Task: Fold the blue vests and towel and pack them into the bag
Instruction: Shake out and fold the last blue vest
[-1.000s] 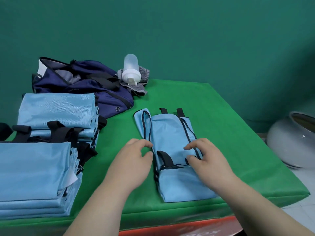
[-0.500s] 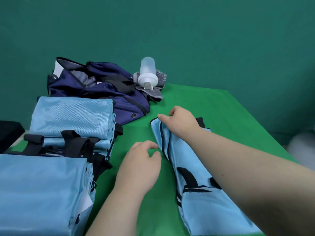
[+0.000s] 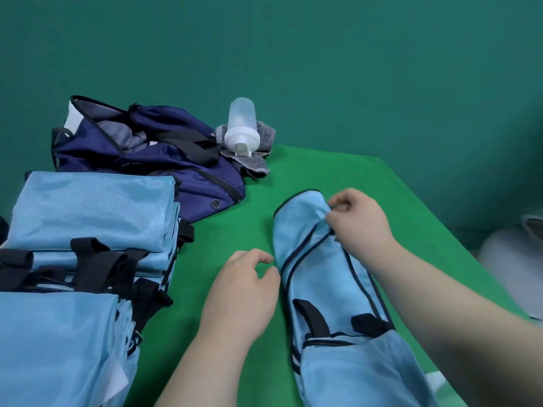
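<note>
Here, the right hand [image 3: 360, 223] is pinching the far end of a narrow-folded blue vest [image 3: 317, 259], which is lying lengthwise on the green table [image 3: 367, 177]. The left hand [image 3: 244, 295] is resting just beside the vest's left edge, fingers loosely curled and gripping nothing. Further left, folded vests [image 3: 88, 212] are sitting in stacks, and behind them the navy bag [image 3: 164, 160] is lying open beside a striped towel [image 3: 255, 164] under a white bottle [image 3: 242, 127].

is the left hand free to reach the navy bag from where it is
Probably yes: the left hand holds nothing, and only bare green tablecloth lies between it and the navy bag.
</note>
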`<state>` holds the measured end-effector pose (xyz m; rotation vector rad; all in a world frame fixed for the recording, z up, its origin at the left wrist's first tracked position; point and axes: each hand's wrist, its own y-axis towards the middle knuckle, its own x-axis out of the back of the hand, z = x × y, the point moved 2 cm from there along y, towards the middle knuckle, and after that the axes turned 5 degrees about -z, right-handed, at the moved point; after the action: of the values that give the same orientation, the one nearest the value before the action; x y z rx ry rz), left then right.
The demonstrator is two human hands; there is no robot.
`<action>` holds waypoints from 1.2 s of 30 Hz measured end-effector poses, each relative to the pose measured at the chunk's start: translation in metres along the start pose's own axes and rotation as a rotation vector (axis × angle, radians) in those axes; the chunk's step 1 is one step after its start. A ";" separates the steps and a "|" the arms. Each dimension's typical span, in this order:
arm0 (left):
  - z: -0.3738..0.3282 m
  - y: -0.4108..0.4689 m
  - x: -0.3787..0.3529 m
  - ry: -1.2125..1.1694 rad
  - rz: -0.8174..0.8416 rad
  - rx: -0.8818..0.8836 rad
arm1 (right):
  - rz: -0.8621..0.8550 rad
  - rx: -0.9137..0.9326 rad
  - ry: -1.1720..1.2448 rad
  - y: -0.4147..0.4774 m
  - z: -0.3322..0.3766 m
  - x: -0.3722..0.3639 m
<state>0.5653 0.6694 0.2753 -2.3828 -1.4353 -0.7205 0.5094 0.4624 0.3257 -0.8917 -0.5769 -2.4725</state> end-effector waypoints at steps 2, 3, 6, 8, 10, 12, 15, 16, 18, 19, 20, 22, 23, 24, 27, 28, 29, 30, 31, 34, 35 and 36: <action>-0.002 -0.002 -0.004 0.014 0.015 -0.007 | 0.039 -0.077 -0.058 -0.015 -0.035 0.012; -0.003 -0.003 -0.006 0.021 0.022 -0.007 | 0.067 -0.126 -0.082 -0.021 -0.051 0.016; -0.006 -0.006 -0.012 0.030 0.031 -0.005 | 0.079 -0.187 -0.125 -0.026 -0.080 0.021; -0.008 -0.008 -0.014 0.035 0.030 -0.012 | 0.059 -0.168 -0.152 -0.023 -0.082 0.022; -0.009 -0.009 -0.017 0.049 0.037 -0.028 | 0.077 -0.150 -0.183 -0.017 -0.080 0.020; -0.010 -0.010 -0.020 0.064 0.049 -0.052 | 0.126 -0.141 -0.228 -0.012 -0.078 0.013; -0.011 -0.011 -0.025 0.078 0.077 -0.109 | 0.157 -0.132 -0.292 -0.006 -0.071 0.005; -0.012 -0.012 -0.027 0.094 0.091 -0.132 | 0.159 -0.131 -0.293 -0.005 -0.069 0.003; -0.013 -0.012 -0.030 0.119 0.118 -0.168 | 0.161 -0.121 -0.285 -0.001 -0.067 -0.002; -0.013 -0.011 -0.032 0.122 0.127 -0.179 | 0.164 -0.109 -0.285 0.001 -0.066 -0.004; -0.013 -0.011 -0.033 0.120 0.131 -0.189 | 0.163 -0.098 -0.284 0.002 -0.066 -0.006; -0.014 -0.010 -0.034 0.118 0.135 -0.208 | 0.140 -0.091 -0.271 0.006 -0.066 -0.004; -0.013 -0.009 -0.035 0.125 0.138 -0.221 | 0.119 -0.100 -0.255 0.007 -0.067 -0.001; -0.014 -0.009 -0.036 0.132 0.139 -0.235 | 0.096 -0.114 -0.238 0.009 -0.070 0.002; -0.013 -0.008 -0.042 0.157 0.135 -0.270 | 0.077 -0.146 -0.238 0.009 -0.079 0.007; -0.013 -0.008 -0.044 0.179 0.139 -0.277 | 0.090 -0.150 -0.251 0.008 -0.082 0.007; -0.012 -0.008 -0.047 0.206 0.147 -0.280 | 0.105 -0.152 -0.254 0.007 -0.084 0.007; -0.011 -0.008 -0.049 0.230 0.157 -0.279 | 0.115 -0.150 -0.248 0.005 -0.086 0.006; -0.010 -0.007 -0.051 0.248 0.164 -0.276 | 0.119 -0.139 -0.246 0.004 -0.086 0.005; -0.008 -0.007 -0.055 0.279 0.171 -0.271 | 0.124 -0.108 -0.256 0.006 -0.088 0.003; -0.008 -0.007 -0.055 0.280 0.169 -0.270 | 0.121 -0.110 -0.247 0.007 -0.088 0.003; -0.009 -0.007 -0.055 0.281 0.165 -0.270 | 0.117 -0.111 -0.233 0.007 -0.088 0.003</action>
<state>0.5353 0.6275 0.2526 -2.4319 -1.0720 -1.2134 0.4684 0.4097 0.2671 -1.2322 -0.4525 -2.3308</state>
